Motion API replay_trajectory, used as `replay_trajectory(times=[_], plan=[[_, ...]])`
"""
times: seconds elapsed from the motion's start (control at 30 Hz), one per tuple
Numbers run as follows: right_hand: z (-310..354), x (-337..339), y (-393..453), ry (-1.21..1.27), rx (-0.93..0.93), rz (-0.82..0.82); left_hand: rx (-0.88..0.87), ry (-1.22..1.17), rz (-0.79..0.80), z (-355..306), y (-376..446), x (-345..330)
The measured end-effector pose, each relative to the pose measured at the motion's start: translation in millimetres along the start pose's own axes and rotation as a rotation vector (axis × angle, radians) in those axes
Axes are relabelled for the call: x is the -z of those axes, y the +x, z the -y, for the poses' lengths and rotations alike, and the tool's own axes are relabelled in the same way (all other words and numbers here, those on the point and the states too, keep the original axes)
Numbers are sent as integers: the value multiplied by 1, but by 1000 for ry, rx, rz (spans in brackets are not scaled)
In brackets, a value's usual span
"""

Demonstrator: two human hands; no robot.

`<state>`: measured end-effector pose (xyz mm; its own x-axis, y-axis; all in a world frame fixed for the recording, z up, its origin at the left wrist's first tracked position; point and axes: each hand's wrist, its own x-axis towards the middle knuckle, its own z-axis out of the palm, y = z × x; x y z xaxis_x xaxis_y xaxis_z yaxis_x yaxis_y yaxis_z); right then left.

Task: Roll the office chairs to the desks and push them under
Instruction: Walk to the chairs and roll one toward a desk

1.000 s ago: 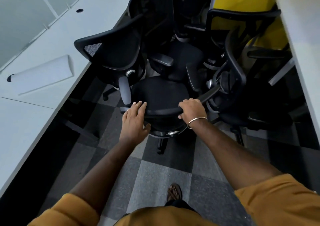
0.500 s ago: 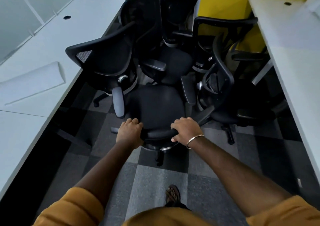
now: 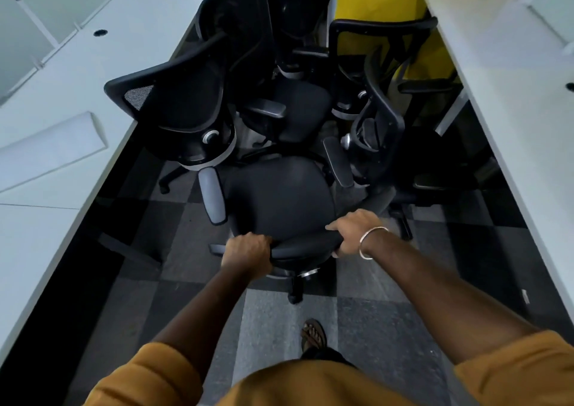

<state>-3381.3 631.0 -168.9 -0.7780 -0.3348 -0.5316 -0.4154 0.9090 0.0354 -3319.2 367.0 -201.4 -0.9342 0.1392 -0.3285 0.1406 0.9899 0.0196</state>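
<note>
Both hands gripped the top rail of the nearest chair's backrest (image 3: 306, 245): the left hand (image 3: 247, 255) had its fingers curled over the rail toward seven o'clock of the seat, and the right hand (image 3: 352, 233) wrapped it at five o'clock, a bangle (image 3: 371, 242) on its wrist. That nearest chair (image 3: 279, 200) stood in the aisle between the left desk (image 3: 93, 73) at nine o'clock and the right desk (image 3: 509, 73) at three o'clock, not yet under either. The main risk looked to be entanglement: its right armrest (image 3: 337, 161) sat against the tilted chair (image 3: 382, 119) at two o'clock, and its left armrest (image 3: 212, 195) lay just below the mesh-backed chair (image 3: 183, 110) at eleven o'clock. Pulling straight back could drag those neighbours along or tip one. A caster might also roll onto the sandalled foot (image 3: 313, 334) at six o'clock, and a careless swing could knock an armrest into a desk edge.
</note>
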Motion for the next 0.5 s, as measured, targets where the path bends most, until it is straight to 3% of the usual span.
replay_trajectory(times=[0.5], plan=[[161, -68, -106, 213, -81, -118, 23, 167, -153, 59, -120, -39]])
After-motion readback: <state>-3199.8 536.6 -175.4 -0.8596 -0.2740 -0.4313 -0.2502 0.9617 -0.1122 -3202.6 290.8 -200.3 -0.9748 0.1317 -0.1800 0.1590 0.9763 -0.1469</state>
